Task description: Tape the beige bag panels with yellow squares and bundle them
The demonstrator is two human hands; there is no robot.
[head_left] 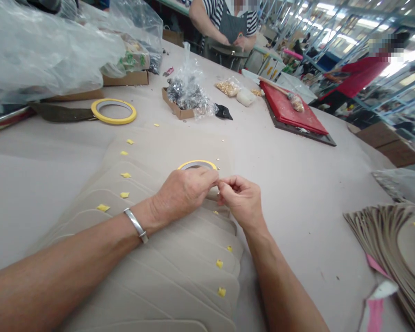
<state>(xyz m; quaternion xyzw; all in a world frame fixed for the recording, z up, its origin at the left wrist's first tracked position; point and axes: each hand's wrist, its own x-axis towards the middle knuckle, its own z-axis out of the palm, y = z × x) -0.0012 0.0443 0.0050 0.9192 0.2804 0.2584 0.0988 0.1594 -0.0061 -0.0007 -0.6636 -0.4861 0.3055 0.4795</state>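
Both hands meet at the middle of the frame, above a fanned row of beige panels [159,276] that spreads over the tabletop [297,193] toward the lower edge. The left hand [190,188], with a silver bracelet [134,223] at its wrist, covers most of a roll of yellow tape [198,162]; only the upper arc shows beyond the knuckles, and I cannot tell whether its grip is closed on the roll. The right hand [242,198] has its grip pinched closed, thumb against forefinger, right at the left fingertips; anything between them is too small to make out. Yellow tape pieces [103,208] dot both sides of the panels. A second tape roll [114,121] lies at the upper left, overlapping a dark strip [62,113]. At upper center stands a small carton [177,109] with a clear bag of dark bits [183,92]. A red slab [293,108] lies at the upper right, and a thick stack of panels [376,230] at the lower right.
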